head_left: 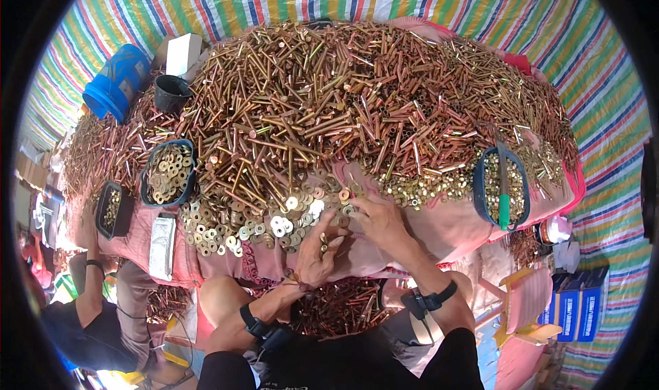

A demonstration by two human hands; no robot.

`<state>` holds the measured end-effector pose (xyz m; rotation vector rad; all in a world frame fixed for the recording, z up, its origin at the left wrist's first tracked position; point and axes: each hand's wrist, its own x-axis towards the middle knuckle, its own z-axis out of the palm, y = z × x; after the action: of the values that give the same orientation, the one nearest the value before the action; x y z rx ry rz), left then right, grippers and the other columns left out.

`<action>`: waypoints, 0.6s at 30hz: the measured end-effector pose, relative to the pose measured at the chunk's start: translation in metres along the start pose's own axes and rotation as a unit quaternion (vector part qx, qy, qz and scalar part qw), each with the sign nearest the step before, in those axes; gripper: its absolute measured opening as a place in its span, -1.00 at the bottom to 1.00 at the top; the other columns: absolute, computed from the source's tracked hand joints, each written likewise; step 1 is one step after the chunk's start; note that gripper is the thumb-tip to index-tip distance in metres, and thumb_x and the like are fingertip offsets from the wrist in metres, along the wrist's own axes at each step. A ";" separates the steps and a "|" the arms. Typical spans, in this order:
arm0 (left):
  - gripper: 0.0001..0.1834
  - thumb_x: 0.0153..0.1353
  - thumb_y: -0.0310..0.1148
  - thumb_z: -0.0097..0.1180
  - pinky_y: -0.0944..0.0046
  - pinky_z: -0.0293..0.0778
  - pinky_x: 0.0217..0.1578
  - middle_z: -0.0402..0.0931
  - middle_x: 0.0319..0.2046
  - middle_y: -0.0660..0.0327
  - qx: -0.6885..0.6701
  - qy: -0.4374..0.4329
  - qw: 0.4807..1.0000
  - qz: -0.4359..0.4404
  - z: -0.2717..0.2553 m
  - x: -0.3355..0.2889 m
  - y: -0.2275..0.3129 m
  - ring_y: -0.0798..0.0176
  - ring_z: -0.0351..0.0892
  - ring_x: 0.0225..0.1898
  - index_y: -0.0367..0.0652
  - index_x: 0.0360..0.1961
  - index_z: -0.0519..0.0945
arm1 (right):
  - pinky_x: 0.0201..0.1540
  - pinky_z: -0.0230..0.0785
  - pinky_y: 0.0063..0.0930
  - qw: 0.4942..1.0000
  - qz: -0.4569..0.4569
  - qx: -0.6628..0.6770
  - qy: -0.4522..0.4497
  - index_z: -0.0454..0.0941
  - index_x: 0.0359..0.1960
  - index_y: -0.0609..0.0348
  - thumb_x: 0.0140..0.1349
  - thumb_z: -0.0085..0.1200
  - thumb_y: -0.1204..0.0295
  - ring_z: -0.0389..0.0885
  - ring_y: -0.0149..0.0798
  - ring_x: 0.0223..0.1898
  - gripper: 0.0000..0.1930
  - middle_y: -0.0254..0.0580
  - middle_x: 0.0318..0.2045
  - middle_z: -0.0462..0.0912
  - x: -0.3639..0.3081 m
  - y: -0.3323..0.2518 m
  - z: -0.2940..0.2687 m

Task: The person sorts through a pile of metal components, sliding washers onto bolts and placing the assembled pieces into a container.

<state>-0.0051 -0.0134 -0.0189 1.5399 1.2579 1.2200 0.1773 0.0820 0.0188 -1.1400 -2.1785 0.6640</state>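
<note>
1. Wore dark strapped devices [255, 323] on both forearms, back from the fingers, presumably to leave the grip free.
2. Had a lower heap of loose bolts [336, 313] between the knees, in front of the cloth-covered worktop [449, 229], perhaps for want of room above.
3. Held the left hand [317, 258] over the worktop's near edge, with fingers half curled and loosely closed on small brass nuts [324, 242], apparently to carry a few at once.
4. Reached farther in with the right hand [381, 222], with fingertips bent down close to the washers; could not tell from above whether pinched together on one or slightly apart.
5. Had the flat washers [223, 227] spread in front and mostly to the left, with a band of loose nuts [429, 186] to the right, both likely placed low for short reaching.
6. Had a blue tub of washers [193, 175] at left, a small dark tub [128, 218] farther left, and a blue tub of nuts [478, 203] at right, seemingly to separate kinds; rested a green-handled tool [504, 211] in the last.
7. Had long brassy bolts [384, 91] banked behind, probably for bulk.
8. Placed a black cup [171, 95], a white box [183, 54] and a tipped blue bucket [127, 71] far left, apparently clear of both arms.
9. Backed everything with striped sheeting [604, 115], perhaps to stop strays.
</note>
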 end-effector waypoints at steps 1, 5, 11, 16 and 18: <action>-0.32 0.39 -0.59 0.00 0.26 0.48 0.04 0.65 -0.07 0.09 -0.019 -0.004 1.000 -0.010 0.001 0.000 0.001 0.21 0.62 -0.05 -0.14 0.49 0.14 | -0.29 0.47 -0.05 1.000 -0.001 0.000 -0.001 0.64 -0.11 0.14 0.20 0.18 0.48 0.63 0.17 -0.26 -0.79 0.06 -0.25 0.61 0.001 0.001 0.001; -0.34 0.37 -0.61 -0.01 0.28 0.48 0.02 0.66 -0.11 0.09 -0.039 0.005 0.999 0.003 0.007 0.002 0.005 0.22 0.63 -0.06 -0.14 0.48 0.18 | -0.31 0.46 -0.08 0.997 -0.030 -0.059 -0.037 0.63 -0.10 0.09 0.18 0.20 0.51 0.63 0.11 -0.32 -0.76 0.02 -0.24 0.59 0.003 0.005 0.005; -0.32 0.25 -0.71 -0.13 0.25 0.53 -0.10 0.67 -0.19 0.06 0.013 0.006 1.000 -0.021 0.003 0.004 0.007 0.21 0.65 -0.19 -0.18 0.43 0.24 | -0.46 0.44 -0.44 0.938 0.154 0.300 -0.082 0.65 -0.14 0.20 0.27 0.26 0.43 0.62 -0.38 -0.49 -0.82 -0.15 -0.33 0.70 0.006 -0.001 -0.004; -0.20 0.19 -0.69 -0.12 0.21 0.54 -0.14 0.63 -0.14 -0.06 0.073 -0.036 0.996 0.044 0.006 0.005 -0.002 0.05 0.64 -0.28 -0.12 0.50 0.12 | -0.45 0.46 -0.62 0.874 0.184 0.412 -0.180 0.63 -0.18 0.31 0.36 0.21 0.43 0.60 -0.51 -0.50 -0.83 -0.33 -0.44 0.66 0.002 -0.041 -0.014; -0.20 0.19 -0.69 -0.13 0.17 0.54 -0.11 0.61 -0.12 -0.09 0.074 -0.033 0.995 0.061 0.006 0.008 -0.001 -0.01 0.65 -0.23 -0.12 0.51 0.12 | -0.45 0.46 -0.62 0.886 0.182 0.387 -0.179 0.63 -0.18 0.31 0.35 0.21 0.43 0.61 -0.51 -0.49 -0.83 -0.33 -0.44 0.66 0.003 -0.049 -0.018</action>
<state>0.0007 -0.0053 -0.0192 1.7735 1.2507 1.1642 0.1611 0.0620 0.0645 -1.0160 -1.6554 1.8334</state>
